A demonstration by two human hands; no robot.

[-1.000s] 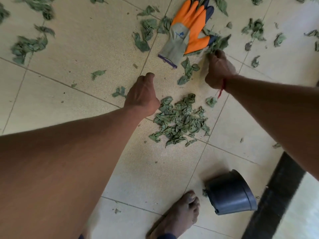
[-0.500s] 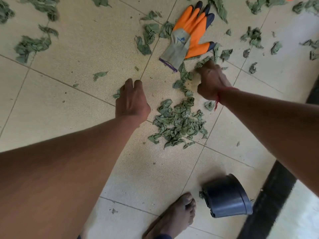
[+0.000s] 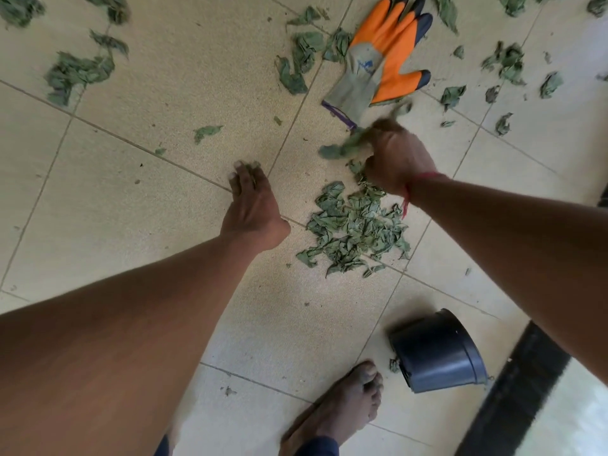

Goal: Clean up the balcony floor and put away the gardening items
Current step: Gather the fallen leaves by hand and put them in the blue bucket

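While the left hand (image 3: 253,205) lies flat on the tiled floor (image 3: 164,103) with its fingers straight and close together, their tips touching a small leaf scrap (image 3: 254,165) beside a grout line, the right hand (image 3: 399,156) is curled round a bunch of leaves (image 3: 342,147). That bunch sticks out from the hand's left side and is blurred. A red thread (image 3: 407,196) is tied round the right wrist, with its loose end hanging down.

Just below the right hand, and to the right of the left wrist, a pile of leaves (image 3: 355,232), dry and green, is spread across a tile joint. An orange and grey glove (image 3: 381,57) lies flat on the floor beyond the right hand, its fingers pointing away. Its cuff is very near the knuckles, though I cannot tell whether the two touch.

Scattered leaves (image 3: 79,74) lie over the far tiles, at upper left, beside the glove and at upper right. Nearer the person, a dark plastic pot (image 3: 437,352) lies on its side close to a bare foot (image 3: 345,406), with a leaf scrap between them. A black strip (image 3: 519,390) runs diagonally along the floor at lower right.
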